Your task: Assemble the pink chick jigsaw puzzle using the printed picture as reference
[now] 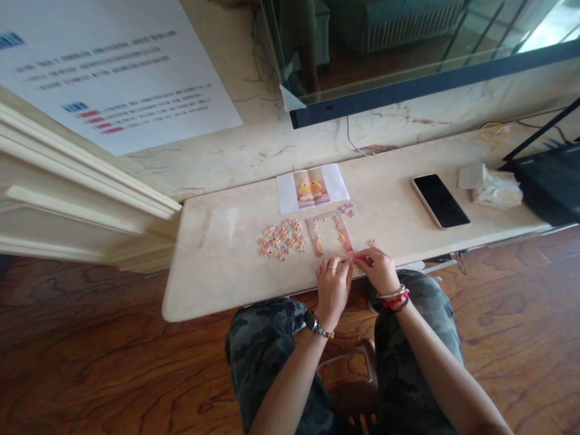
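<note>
A partly joined jigsaw puzzle (pixel 312 234) lies on the shelf as a pink border around a bare middle. At its lower right corner, my right hand (pixel 379 270) pinches a small puzzle piece between thumb and fingers. My left hand (pixel 333 285) is closed beside it, fingers bent at the puzzle's near edge; whatever its fingertips hold is hidden. Left of the border is a heap of loose puzzle pieces (pixel 283 238). A few purple pieces (pixel 348 209) lie by the upper right corner, and a pink piece (pixel 372 243) sits just beyond my right hand.
Behind the puzzle is a printed reference picture (pixel 312 187) on white paper. To the right are a phone (pixel 440 201), crumpled white tissues (pixel 496 190) and a black device (pixel 550 181). A dark screen (pixel 408 84) overhangs the narrow shelf (pixel 203 260); my knees are under its front edge.
</note>
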A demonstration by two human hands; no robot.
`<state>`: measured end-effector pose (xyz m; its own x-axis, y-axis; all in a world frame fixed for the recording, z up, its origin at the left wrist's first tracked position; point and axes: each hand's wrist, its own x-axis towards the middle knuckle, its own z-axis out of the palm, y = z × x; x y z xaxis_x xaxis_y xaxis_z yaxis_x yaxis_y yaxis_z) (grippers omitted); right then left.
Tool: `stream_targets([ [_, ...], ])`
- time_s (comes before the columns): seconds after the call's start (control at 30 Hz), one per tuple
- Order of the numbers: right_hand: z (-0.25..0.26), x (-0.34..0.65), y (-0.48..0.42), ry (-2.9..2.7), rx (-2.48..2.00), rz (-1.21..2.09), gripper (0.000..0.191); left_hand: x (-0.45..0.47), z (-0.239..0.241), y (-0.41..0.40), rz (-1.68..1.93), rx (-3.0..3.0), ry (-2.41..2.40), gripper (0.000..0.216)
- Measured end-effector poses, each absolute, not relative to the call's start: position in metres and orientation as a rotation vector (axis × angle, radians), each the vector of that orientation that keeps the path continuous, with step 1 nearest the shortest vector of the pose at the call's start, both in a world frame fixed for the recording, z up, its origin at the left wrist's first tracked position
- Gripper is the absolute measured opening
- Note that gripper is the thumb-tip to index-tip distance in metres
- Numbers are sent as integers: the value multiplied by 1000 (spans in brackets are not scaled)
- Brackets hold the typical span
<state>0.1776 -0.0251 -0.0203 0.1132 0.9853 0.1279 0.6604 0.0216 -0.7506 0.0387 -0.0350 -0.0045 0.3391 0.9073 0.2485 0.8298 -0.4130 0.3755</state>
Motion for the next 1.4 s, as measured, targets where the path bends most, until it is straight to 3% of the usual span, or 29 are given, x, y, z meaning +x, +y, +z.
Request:
stream_targets([
  [0.63, -15, 181, -17, -1628, -1775, 640, 12, 45, 3, -20, 639, 2401, 1699, 14],
  [0.87, -10, 226, -9, -1749, -1814, 376, 26, 36, 14, -20, 721, 2287, 1739, 11],
  [1.0, -17, 232, -7, -1853, -1825, 331, 23, 14, 21, -21, 797, 2279, 1744, 11],
  [1.4, -23, 225, -16, -1896, -1655, 403, 22, 2, 14, -27, 534, 2429, 1738, 14],
])
